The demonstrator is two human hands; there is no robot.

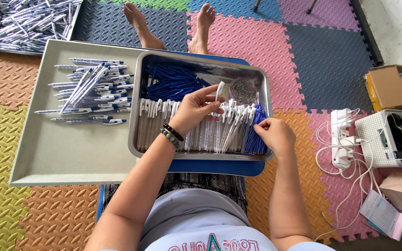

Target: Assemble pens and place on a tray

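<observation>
Lap nearest, under a blue board carrying a steel tray. Grey tray of finished pens alongside. Left hand pinches a white pen barrel upright; right hand closed on blue refills at the steel tray's corner.

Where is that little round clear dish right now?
The round clear dish sits inside the metal tray, toward its far right corner, beside the loose blue pen parts and just beyond the left hand.

Bright, even daylight; shadows are soft and short. Mild glare lies on the steel tray's far rim. Focus is sharp, edges bend slightly outward.
</observation>
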